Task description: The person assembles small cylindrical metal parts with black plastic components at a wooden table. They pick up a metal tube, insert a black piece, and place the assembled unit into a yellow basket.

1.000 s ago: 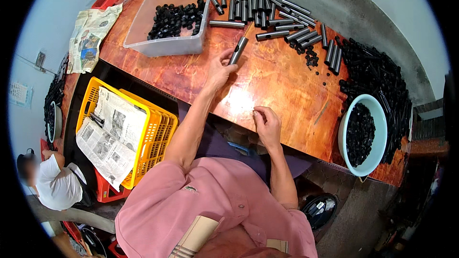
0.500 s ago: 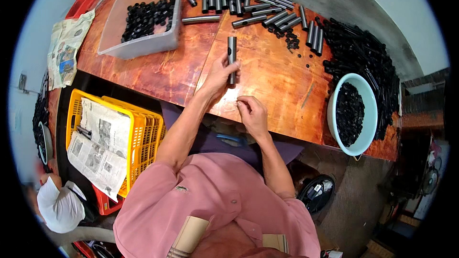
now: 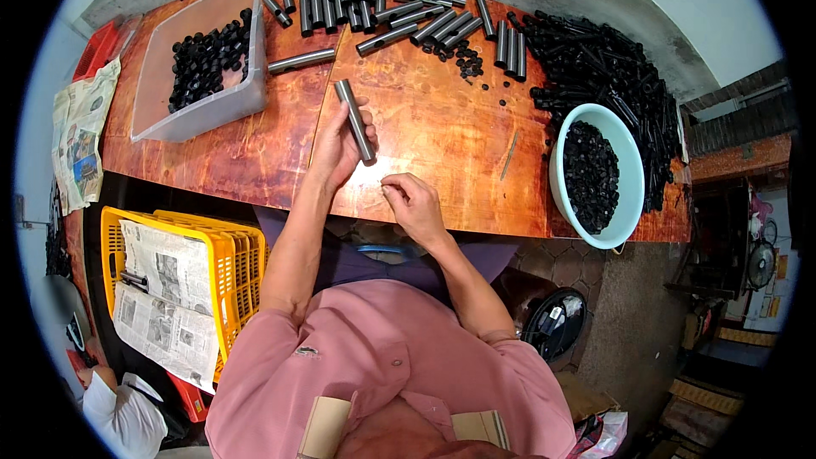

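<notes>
We note the left hand (image 3: 342, 146) closed around a grey metal tube (image 3: 355, 121), thumb along its left side and fingers wrapped around its right side; the tube is held over the wooden tabletop (image 3: 442, 136), its far end leaning left. We find the right hand (image 3: 416, 208) just beside the tube's near end and apart from the left hand, fingers curled and thumb near the index fingertip; we cannot tell whether a small part is pinched there. Both forearms cross the table's front edge. For clearance, we read a wide stretch of tabletop from the right hand to a pale blue basin (image 3: 629, 195) near the right end. To the left, a translucent plastic bin (image 3: 200, 119) stands apart from the left hand. Beyond the hands, we locate a single lying tube (image 3: 303, 60) and a cluster of metal tubes (image 3: 442, 27) along the rear.
</notes>
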The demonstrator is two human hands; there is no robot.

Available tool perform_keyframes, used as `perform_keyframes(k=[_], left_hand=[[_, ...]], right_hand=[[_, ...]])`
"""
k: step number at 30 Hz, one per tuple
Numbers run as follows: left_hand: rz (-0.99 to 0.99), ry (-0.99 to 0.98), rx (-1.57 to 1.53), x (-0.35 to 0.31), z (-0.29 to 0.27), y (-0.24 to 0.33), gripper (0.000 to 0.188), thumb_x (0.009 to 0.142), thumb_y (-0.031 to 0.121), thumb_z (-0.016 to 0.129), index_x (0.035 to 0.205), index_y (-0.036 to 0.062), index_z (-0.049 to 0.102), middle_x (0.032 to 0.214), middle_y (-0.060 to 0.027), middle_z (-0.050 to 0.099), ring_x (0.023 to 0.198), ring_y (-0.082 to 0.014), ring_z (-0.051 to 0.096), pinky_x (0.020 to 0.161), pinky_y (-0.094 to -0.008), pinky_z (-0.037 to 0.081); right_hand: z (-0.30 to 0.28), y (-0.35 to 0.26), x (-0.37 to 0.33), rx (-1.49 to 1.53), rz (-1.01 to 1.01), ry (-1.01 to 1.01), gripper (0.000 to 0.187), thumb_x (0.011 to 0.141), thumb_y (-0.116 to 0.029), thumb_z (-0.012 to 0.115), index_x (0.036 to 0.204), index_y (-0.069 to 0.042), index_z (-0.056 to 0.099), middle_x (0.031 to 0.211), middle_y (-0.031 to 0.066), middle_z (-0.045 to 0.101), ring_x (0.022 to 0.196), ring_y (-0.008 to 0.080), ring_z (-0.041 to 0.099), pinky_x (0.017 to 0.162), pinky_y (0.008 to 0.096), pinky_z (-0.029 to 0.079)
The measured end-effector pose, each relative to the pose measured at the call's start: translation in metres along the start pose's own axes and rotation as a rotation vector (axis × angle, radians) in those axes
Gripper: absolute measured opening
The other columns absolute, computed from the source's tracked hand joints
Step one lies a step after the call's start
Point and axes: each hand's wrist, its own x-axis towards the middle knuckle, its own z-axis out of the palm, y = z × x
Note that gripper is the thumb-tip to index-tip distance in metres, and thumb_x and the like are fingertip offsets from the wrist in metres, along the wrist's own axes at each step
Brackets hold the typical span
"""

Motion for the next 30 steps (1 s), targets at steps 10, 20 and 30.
perform_keyframes(k=[10, 20, 30], left_hand=[[0.029, 0.056, -0.04, 0.0024, -0.0041, 0.003, 0.033, 0.104, 0.034, 0.049, 0.126, 0.0087, 0.052, 0.093, -0.0057, 0.061, 0.08, -0.0212, 0.062, 0.073, -0.039, 0.053], [-0.057, -0.1, 0.011, -0.0012, -0.0044, 0.0028, 0.042, 0.102, 0.03, 0.048, 0.134, 0.0023, 0.048, 0.092, -0.0104, 0.058, 0.082, -0.0238, 0.059, 0.078, -0.0404, 0.052], [-0.091, -0.087, 0.025, 0.0011, -0.0058, -0.0004, 0.044, 0.103, 0.032, 0.051, 0.137, 0.0034, 0.049, 0.098, -0.0089, 0.061, 0.087, -0.0225, 0.063, 0.078, -0.0418, 0.055]], right_hand=[[0.0012, 0.001, -0.0002, -0.013, -0.024, -0.003, 0.013, 0.091, -0.008, 0.066, 0.101, 0.001, 0.068, 0.09, 0.0156, 0.07, 0.074, 0.0275, 0.069, 0.066, 0.0356, 0.053], [-0.0001, -0.0021, -0.0013, -0.019, -0.013, -0.005, 0.012, 0.09, -0.007, 0.066, 0.1, -0.001, 0.068, 0.089, 0.0156, 0.069, 0.073, 0.0267, 0.068, 0.064, 0.0356, 0.053], [0.0028, 0.0043, -0.0024, -0.019, -0.041, 0.003, 0.011, 0.089, -0.007, 0.067, 0.098, 0.0, 0.068, 0.088, 0.0151, 0.069, 0.073, 0.0268, 0.068, 0.065, 0.0348, 0.053]])
